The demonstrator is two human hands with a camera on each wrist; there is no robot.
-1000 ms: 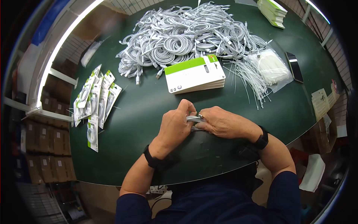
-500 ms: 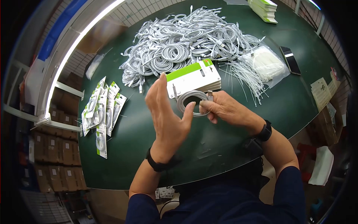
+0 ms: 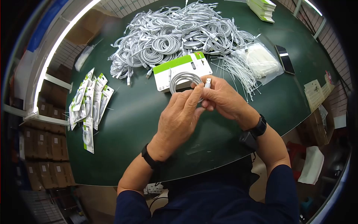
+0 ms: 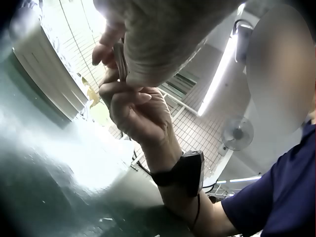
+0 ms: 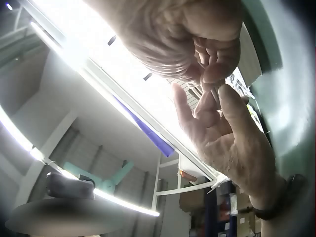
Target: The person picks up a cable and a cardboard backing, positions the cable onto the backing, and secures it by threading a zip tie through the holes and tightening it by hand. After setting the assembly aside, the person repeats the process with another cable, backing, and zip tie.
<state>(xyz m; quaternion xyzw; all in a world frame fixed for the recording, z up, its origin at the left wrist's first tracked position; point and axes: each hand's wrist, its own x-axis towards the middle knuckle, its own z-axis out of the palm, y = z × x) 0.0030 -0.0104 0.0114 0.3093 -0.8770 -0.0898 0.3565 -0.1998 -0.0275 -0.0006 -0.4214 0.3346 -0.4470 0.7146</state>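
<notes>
A coiled grey cable (image 3: 182, 76) is held between both hands over the table, in front of a stack of white and green cards (image 3: 161, 77). The right hand (image 3: 223, 98) pinches the coil's right side, and a USB plug (image 3: 208, 83) stands up beside its fingers. The left hand (image 3: 178, 116) pinches the coil's lower part between thumb and fingers. In the left wrist view the right hand (image 4: 140, 116) grips the cable strands (image 4: 120, 61). The right wrist view shows the left hand (image 5: 229, 138) with its fingertips at the coil, partly hidden by the right hand.
Behind the cards lies a large heap of grey cables (image 3: 164, 43). Loose white ties (image 3: 238, 72), a bag of ties (image 3: 261, 61) and a phone (image 3: 285, 59) are at the right. Carded cables (image 3: 87, 100) lie at the left; more folded cards (image 3: 262, 9) stand at the back right.
The left hand, raised and spread beside the coil half a second ago, has closed on its lower part. One second ago both hands held the cable lower, nearer the body.
</notes>
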